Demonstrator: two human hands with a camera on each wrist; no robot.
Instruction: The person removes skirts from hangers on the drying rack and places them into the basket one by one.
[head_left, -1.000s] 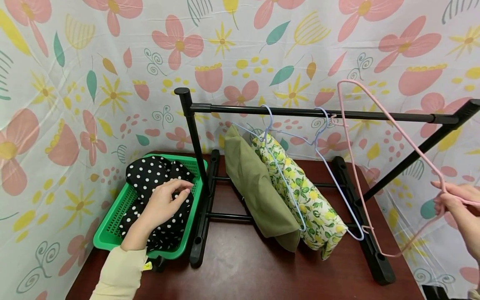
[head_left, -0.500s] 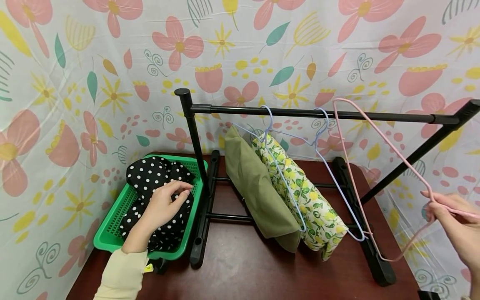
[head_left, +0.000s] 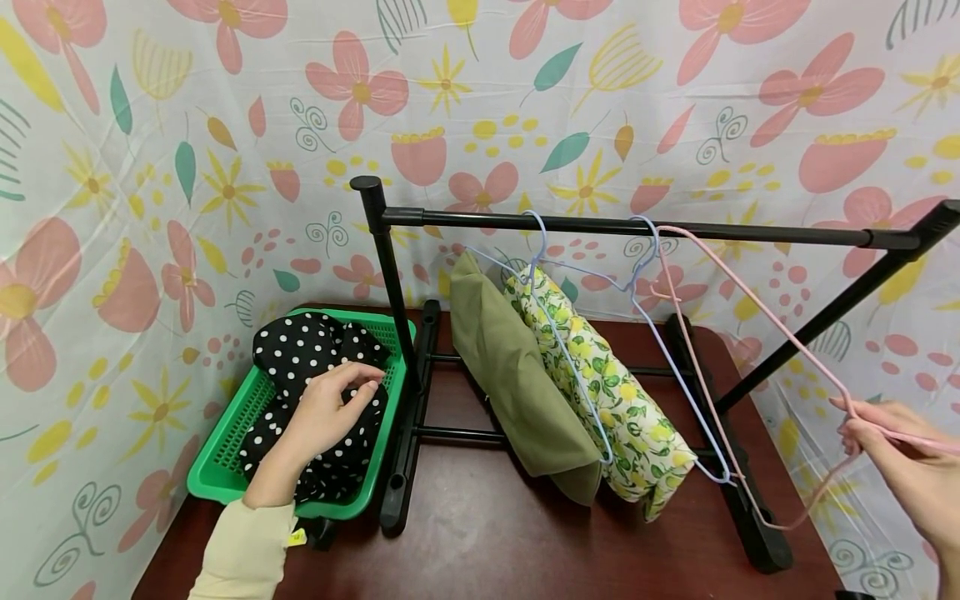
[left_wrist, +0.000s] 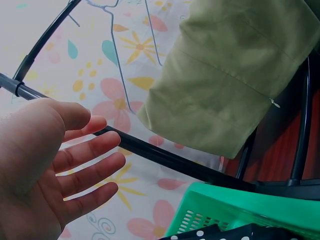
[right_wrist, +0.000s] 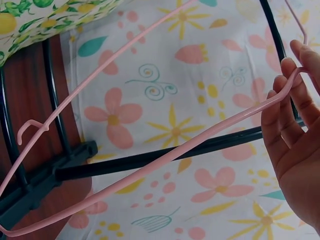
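Observation:
At the far right, my right hand (head_left: 900, 458) pinches a pink clothes hanger (head_left: 780, 330) near its neck, and the hanger's body stretches left toward the rack. In the right wrist view, thumb side and fingers of the right hand (right_wrist: 295, 135) close around the pink wire's bend. My left hand (head_left: 330, 417) hovers over the black polka-dot cloth (head_left: 296, 337) in the green basket (head_left: 225, 450), holding nothing. Its fingers are loosely spread in the left wrist view. Two blue hangers (head_left: 566, 354) hang on the black rack bar (head_left: 465, 219), carrying an olive cloth (head_left: 517, 383) and a lemon-print cloth (head_left: 615, 408).
The black rack's feet (head_left: 757, 533) stand on a dark red-brown table (head_left: 487, 542). A floral curtain (head_left: 480, 100) closes off the back and sides. The green basket stands directly left of the rack's left post (head_left: 393, 292).
My right hand has moved a little left and down with the pink hanger, whose far end has dropped from above the bar to about its height. The left hand has stayed put.

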